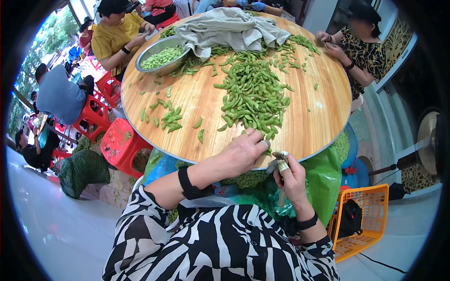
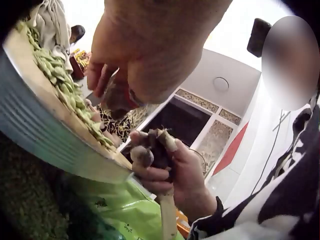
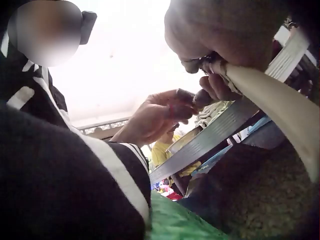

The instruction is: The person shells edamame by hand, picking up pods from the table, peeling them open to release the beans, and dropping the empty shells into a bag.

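Green, plump bean pods (image 1: 253,89) lie heaped on the round, pale-wood table (image 1: 309,131), the pile running from its middle to its near edge.

Grip status: the left hand (image 1: 234,152) is over the near edge of the table, fingers bent, a pod just beside the fingertips; from here I cannot tell whether that pod is pinched or loose. The right hand (image 1: 293,180), just off the same edge, has its fingers curled round a long, narrow, pale strip (image 3: 275,97) that hangs below it. Pale and dark coverings (image 1: 283,166) wrap its fingertips.

Hazards, as judged:
1. Pod loss. Both hands are at the rim of the table; a weak pinch could let a pod fall toward the shiny green plastic bag (image 1: 323,180) below. The finger coverings may dull touch and worsen this.
2. Snagging. The hanging strip could catch on the table edge or the bag if the right hand swings, and jerk the grip.
3. Spillage. The crumpled grey cloth (image 1: 225,30) lies against the round metal bowl (image 1: 159,71) at the far left of the table. A careless pull on the cloth could tip the bowl and scatter its shelled beans (image 1: 161,57), or drag pods over the rim.
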